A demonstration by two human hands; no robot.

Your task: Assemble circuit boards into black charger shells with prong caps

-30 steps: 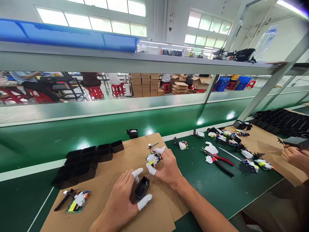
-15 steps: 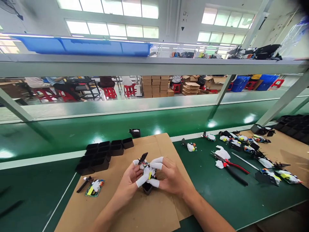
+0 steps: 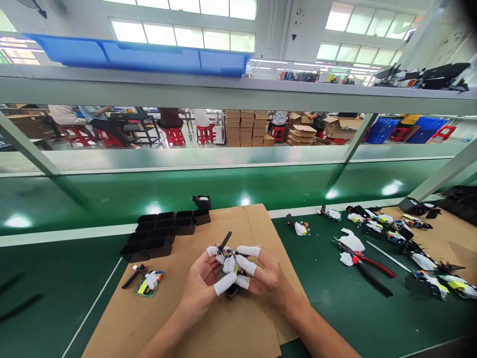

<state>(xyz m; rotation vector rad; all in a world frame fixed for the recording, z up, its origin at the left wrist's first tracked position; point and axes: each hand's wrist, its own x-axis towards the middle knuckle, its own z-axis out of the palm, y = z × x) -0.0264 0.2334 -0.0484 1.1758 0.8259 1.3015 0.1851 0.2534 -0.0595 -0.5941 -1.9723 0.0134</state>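
Between my hands, over the cardboard sheet [image 3: 223, 328], is a small circuit board [image 3: 229, 263] with white putty-like filler, a yellow part and a black piece sticking up. My left hand [image 3: 203, 281] grips it from the left, thumb across the front. My right hand [image 3: 266, 273] holds its right side, fingers closed on the edge. White finger covers sit on several fingertips of both hands. Just below the board, partly hidden by it and my fingers, is a small black plastic box [image 3: 232, 292]; whether the board is inside it I cannot tell.
Several black boxes [image 3: 158, 243] stand at the left, near another circuit board [image 3: 149, 283]. To the right lie red-and-black pliers [image 3: 367, 266], a thin metal rod [image 3: 387, 256] and several boards [image 3: 372, 226]. A shelf beam [image 3: 223, 94] crosses above the bench.
My right fingers have shifted on the board, and its black piece now shows narrower and edge-on. The view has shifted slightly. Both hands keep hold.
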